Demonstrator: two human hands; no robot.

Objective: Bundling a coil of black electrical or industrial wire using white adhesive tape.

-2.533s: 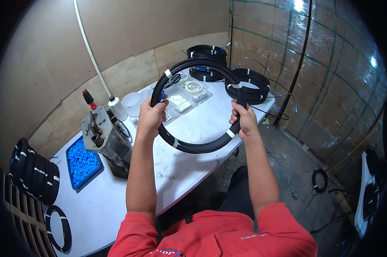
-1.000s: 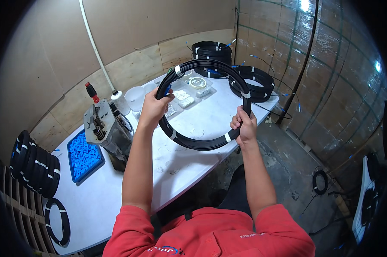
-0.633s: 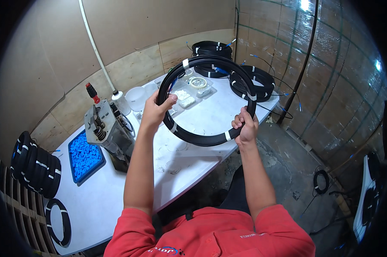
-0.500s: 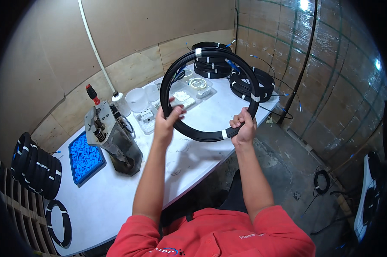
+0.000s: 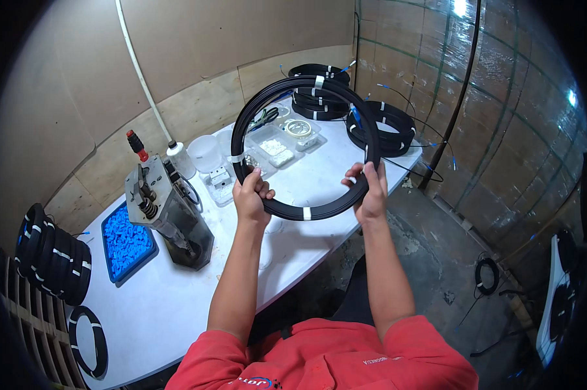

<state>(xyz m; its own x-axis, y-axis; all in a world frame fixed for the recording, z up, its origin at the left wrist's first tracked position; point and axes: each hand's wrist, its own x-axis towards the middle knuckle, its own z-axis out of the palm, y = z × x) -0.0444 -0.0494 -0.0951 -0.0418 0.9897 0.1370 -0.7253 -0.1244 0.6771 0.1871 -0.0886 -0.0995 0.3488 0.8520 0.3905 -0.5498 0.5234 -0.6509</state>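
I hold up a coil of black cable (image 5: 239,127) over the white table, bound with several white tape bands. My left hand (image 5: 250,200) grips the coil's lower left, with its thumb on the near face and fingertips showing inside the ring. On the lower right side, my right hand (image 5: 371,198) is closed around the coil, thumb up along the near face and fingers curled inside. A blue connector (image 5: 356,116) shows by the coil's upper right.
Black cable coils (image 5: 319,107) are stacked behind, beside another pile (image 5: 381,133) with loose blue-tipped ends. Clear trays (image 5: 270,146) hold small white parts. Left are a metal press (image 5: 170,208), a blue tray (image 5: 116,281) of blue pieces, and more coils (image 5: 53,260).
The coil has turned clockwise; its top band moved right and its bottom band left. My left hand went from loosened fingers to gripping the coil. The coil also shifted slightly left.
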